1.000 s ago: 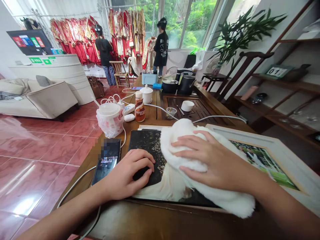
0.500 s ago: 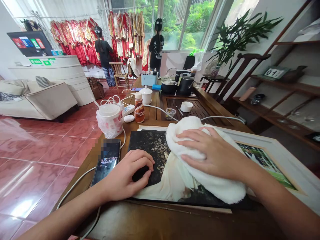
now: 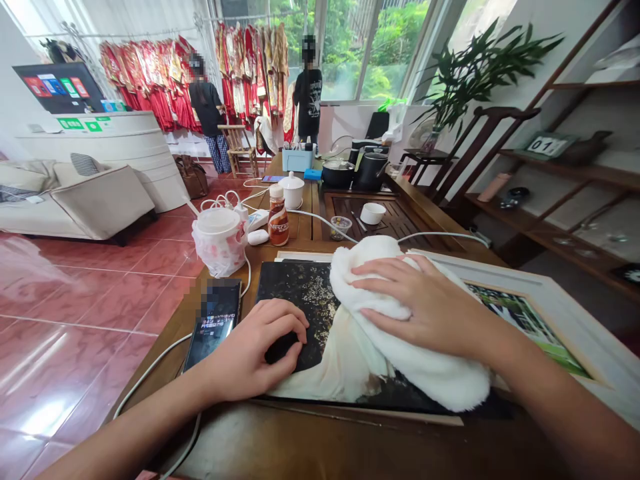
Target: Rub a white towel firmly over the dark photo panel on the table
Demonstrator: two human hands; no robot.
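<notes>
Left hand [image 3: 255,350] low on a glossy black printed panel [image 3: 295,293], palm down, fingers curled and close together; anything under them hidden, so no telling whether clamped or merely pressing. Right hand [image 3: 425,310] flat on a bunched white towel [image 3: 430,373], fingers spread apart, pressing down rather than pinching.

Panel flat on the wooden table [image 3: 225,427], centre of the lower frame, a gold speckle across its dark face and a pale gown printed below. Probably stiff and slick, so safest held by its outer edges. Towel soft, light and shapeless, easy to gather anywhere. Large pale-framed photograph [image 3: 565,320] just to the right, probably heavy and fragile at the corners.

Phone [image 3: 215,327] just beside the left hand; plastic-bagged cup [image 3: 220,243] and Nescafé bottle [image 3: 279,217] beyond. Upper left, two people [image 3: 205,100] among red garments [image 3: 155,83].
</notes>
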